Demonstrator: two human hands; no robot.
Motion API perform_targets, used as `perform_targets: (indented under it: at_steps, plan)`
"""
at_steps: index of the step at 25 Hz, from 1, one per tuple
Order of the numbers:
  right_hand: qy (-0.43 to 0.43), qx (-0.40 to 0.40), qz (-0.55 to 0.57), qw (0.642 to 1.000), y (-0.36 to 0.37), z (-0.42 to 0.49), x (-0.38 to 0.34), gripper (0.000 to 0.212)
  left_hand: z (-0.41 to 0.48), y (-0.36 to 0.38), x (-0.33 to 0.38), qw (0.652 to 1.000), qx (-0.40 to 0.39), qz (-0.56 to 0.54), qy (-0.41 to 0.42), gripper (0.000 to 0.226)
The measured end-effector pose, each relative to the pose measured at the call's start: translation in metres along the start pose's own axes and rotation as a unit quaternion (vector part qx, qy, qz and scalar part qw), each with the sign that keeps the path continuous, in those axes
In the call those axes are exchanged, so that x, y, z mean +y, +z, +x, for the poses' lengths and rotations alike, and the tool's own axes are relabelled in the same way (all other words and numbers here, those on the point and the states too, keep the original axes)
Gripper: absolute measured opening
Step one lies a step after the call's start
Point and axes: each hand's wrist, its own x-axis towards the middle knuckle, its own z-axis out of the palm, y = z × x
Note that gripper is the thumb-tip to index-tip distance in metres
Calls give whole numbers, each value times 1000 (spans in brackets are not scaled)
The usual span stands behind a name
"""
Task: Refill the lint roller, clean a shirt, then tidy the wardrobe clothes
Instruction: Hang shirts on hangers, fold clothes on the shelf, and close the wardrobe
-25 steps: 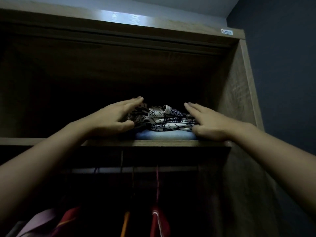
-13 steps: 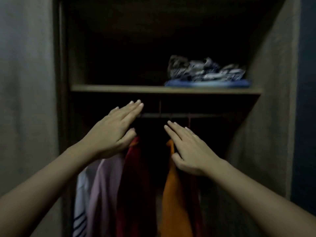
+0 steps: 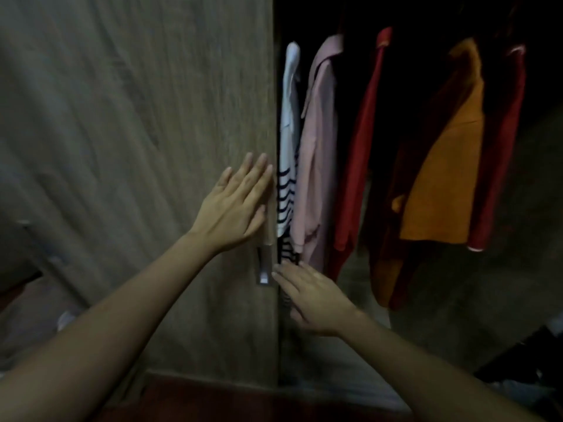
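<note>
The wardrobe's wooden sliding door (image 3: 137,147) fills the left half of the view. My left hand (image 3: 234,208) lies flat on it with straight fingers, close to its right edge and above a small metal handle (image 3: 263,266). My right hand (image 3: 310,296) is lower, fingers straight, with its fingertips at the door's edge beside the handle. Behind the edge hang a white shirt with dark stripes (image 3: 288,166), a pink shirt (image 3: 318,153), a red garment (image 3: 359,153), an orange one (image 3: 447,178) and another red one (image 3: 502,141). No lint roller is in view.
The wardrobe's inside is dark; its right wall (image 3: 518,239) shows dimly behind the clothes. A reddish floor strip (image 3: 213,400) runs along the bottom. Something dark (image 3: 530,357) lies at the lower right.
My view has dropped from the top shelf with the folded clothes down to the hanging clothes. Both hands left the folded stack and moved down and left to the door's edge.
</note>
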Motion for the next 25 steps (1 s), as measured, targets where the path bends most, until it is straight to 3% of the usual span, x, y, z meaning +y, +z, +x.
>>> perform_targets:
  at_steps: [7, 12, 16, 18, 19, 21, 23, 25]
  plan:
    - [-54, -121, -139, 981, 42, 71, -6, 42, 0, 38, -18, 998, 46, 27, 33, 67]
    - [-44, -112, -117, 986, 49, 81, -11, 55, 2, 45, -11, 997, 65, 35, 27, 68]
    - [-14, -175, -177, 968, 73, 65, 1, 63, 10, 42, -1, 994, 88, 54, 41, 70]
    - [52, -109, -170, 978, 88, 57, 16, 76, 20, 43, 12, 992, 99, 60, 51, 71]
    - [69, -123, -179, 974, 87, 45, 24, 80, 26, 43, 20, 991, 105, 60, 56, 70]
    - [-12, -196, -206, 959, 62, 34, 33, 66, 40, 44, 40, 990, 110, 63, 67, 69]
    - [-66, -153, -275, 947, 41, 4, 38, 41, 56, 45, 64, 989, 111, 59, 77, 70]
    - [-67, -128, -290, 946, 26, -24, 59, 41, 76, 47, 96, 988, 117, 51, 85, 70]
